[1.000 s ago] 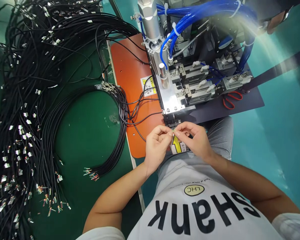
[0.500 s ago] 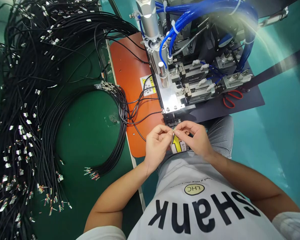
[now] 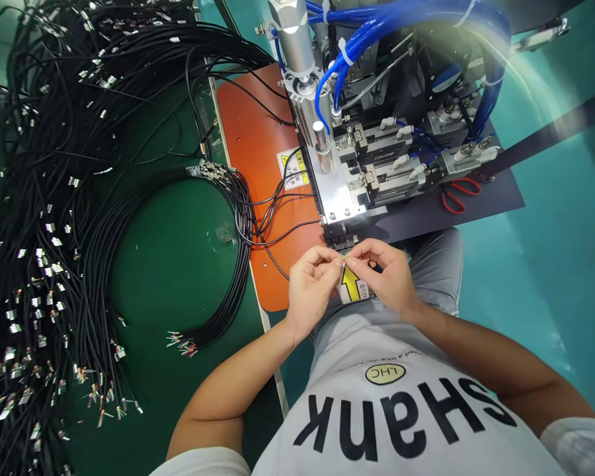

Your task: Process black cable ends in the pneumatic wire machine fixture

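Note:
My left hand [image 3: 310,284] and my right hand [image 3: 384,274] meet in front of a metal machine [image 3: 357,165], fingertips pinched together on the thin end of a black cable [image 3: 272,254]. The cable runs left from my fingers across an orange plate [image 3: 255,139]. Just beyond my fingertips is the machine's dark front slot [image 3: 340,239]. A yellow arrow sticker [image 3: 351,285] shows between my hands.
A large heap of black cables [image 3: 44,198] with metal clips covers the green table [image 3: 178,277] on the left. A looped bundle [image 3: 228,264] lies beside the orange plate. Blue air hoses [image 3: 377,26] top the machine. Red-handled scissors [image 3: 459,195] lie at its right.
Both hands stay pinched at the same spot before the machine. The view has shifted slightly; nothing else visibly moved.

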`<move>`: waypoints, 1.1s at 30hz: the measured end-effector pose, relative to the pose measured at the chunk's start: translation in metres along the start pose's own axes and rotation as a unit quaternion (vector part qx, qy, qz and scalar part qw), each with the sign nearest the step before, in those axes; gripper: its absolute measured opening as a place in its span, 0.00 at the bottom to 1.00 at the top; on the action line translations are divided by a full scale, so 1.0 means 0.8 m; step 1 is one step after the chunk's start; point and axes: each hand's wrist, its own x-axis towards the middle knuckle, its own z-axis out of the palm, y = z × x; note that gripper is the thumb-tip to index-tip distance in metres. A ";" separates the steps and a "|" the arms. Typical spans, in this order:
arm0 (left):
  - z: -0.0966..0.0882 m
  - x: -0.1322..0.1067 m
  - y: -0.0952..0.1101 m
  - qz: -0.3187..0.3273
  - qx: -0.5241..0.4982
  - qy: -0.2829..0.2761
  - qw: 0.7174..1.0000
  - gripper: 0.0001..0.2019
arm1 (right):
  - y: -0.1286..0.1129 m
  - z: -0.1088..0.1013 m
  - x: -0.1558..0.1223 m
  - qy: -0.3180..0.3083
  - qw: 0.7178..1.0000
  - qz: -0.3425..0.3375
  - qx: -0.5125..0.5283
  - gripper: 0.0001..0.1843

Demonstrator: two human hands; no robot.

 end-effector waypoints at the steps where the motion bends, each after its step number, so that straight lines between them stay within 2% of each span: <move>1: 0.000 0.000 0.000 -0.001 -0.001 -0.001 1.000 0.13 | 0.000 -0.002 0.000 -0.006 1.000 0.000 -0.004 0.04; 9: -0.001 0.000 -0.002 0.002 -0.003 -0.015 1.000 0.13 | -0.006 -0.024 0.008 -0.041 0.998 -0.025 -0.033 0.06; 13: -0.001 0.000 -0.001 0.017 0.024 -0.021 0.999 0.12 | -0.008 -0.024 0.014 -0.046 0.993 -0.081 -0.075 0.02; 15: -0.001 0.000 -0.001 0.029 0.046 -0.026 0.998 0.11 | -0.008 -0.023 0.013 -0.042 0.988 -0.114 -0.094 0.04; 17: -0.001 -0.002 -0.002 0.070 0.092 -0.034 0.993 0.09 | -0.005 -0.022 0.009 -0.035 0.984 -0.139 -0.108 0.05; 19: -0.002 -0.003 -0.005 0.166 0.177 -0.042 0.969 0.06 | -0.001 -0.024 0.001 -0.026 0.983 -0.145 -0.109 0.06; 21: -0.004 -0.002 -0.008 0.269 0.271 -0.057 0.922 0.02 | 0.005 -0.027 -0.004 -0.020 0.986 -0.128 -0.101 0.06; 23: -0.008 0.002 -0.008 0.324 0.346 -0.078 0.877 0.04 | 0.010 -0.032 -0.001 -0.019 0.991 -0.098 -0.088 0.06; 25: -0.013 0.011 -0.006 0.338 0.408 -0.084 0.844 0.08 | 0.015 -0.037 0.011 -0.014 0.996 -0.056 -0.071 0.05; 28: -0.024 0.032 -0.004 0.352 0.482 -0.065 0.800 0.09 | 0.024 -0.040 0.039 -0.011 0.999 0.030 -0.020 0.06; 30: -0.030 0.046 -0.007 0.362 0.509 -0.060 0.778 0.08 | 0.030 -0.039 0.053 -0.013 0.997 0.080 0.011 0.08; 33: -0.036 0.059 -0.016 0.376 0.530 -0.067 0.757 0.12 | 0.039 -0.037 0.063 -0.004 0.992 0.118 0.037 0.09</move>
